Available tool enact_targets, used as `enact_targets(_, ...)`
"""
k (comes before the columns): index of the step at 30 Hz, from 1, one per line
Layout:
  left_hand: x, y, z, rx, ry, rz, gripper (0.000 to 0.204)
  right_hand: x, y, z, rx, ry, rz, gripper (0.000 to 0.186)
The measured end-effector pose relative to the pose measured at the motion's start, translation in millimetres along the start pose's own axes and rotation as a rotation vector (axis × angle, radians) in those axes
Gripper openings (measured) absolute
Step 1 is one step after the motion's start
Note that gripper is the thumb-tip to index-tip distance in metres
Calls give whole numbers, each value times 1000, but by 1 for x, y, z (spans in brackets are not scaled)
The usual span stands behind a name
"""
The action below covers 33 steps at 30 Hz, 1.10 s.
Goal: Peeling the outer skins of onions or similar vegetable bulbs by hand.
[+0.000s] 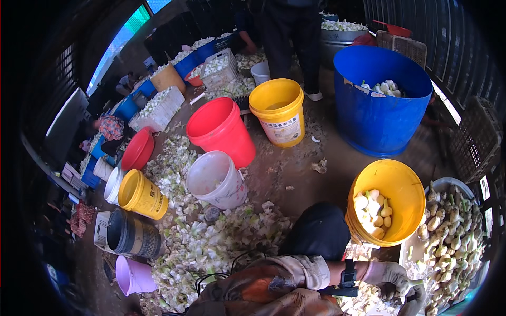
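My left hand [389, 278], in a soiled pale glove below a dark wristband, is closed at lower right around something I cannot make out. My gloved right hand [412, 301] is bent beside it, partly cut by the lower edge, its grip partly hidden. Just above them a yellow bucket [395, 210] holds pale peeled bulbs [375, 210]. Right of the hands lies a heap of brownish unpeeled bulbs with stems [453, 242]. Pale peelings [221, 237] cover the floor to the left, around my dark-clad knee [316, 229].
A blue drum [379, 126], yellow bucket [276, 116], red bucket [221, 137] and whitish bucket [216, 181] stand ahead. More buckets [142, 195] line the left. A person in dark trousers [290, 37] stands at the back; others [108, 129] work among tubs and crates [155, 108].
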<state>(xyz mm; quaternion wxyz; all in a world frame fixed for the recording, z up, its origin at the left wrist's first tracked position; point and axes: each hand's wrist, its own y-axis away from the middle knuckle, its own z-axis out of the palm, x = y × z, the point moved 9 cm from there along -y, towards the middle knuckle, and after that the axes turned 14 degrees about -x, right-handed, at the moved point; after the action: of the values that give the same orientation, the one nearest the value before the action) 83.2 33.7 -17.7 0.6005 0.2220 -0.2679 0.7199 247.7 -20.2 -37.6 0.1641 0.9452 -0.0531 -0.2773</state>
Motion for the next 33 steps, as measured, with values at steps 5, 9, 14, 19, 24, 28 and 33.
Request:
enact_targets(5,31,10,-3,107,-90,143,47,6,3,-9,165,-370,18,49)
enact_targets(9,49,24,-24,371,-258,174,58,-69,-4,-37,166,-554,-106,29)
enact_targets(14,46,13,-25,505,-813,100,64,-86,-33,-30,242,-715,-67,23)
enact_targets(19,39,16,-31,485,-655,228,63,-95,-26,-21,9,-1108,-170,21)
enact_targets(24,60,17,-1,661,-1216,47,60,-93,-25,-27,160,-752,-81,19)
enact_targets(28,57,25,-16,608,-1019,224,58,-102,-25,-26,73,-1056,-156,20)
enact_targets(33,32,12,-4,179,-180,-12,59,-94,-11,-29,-65,-1111,-259,23)
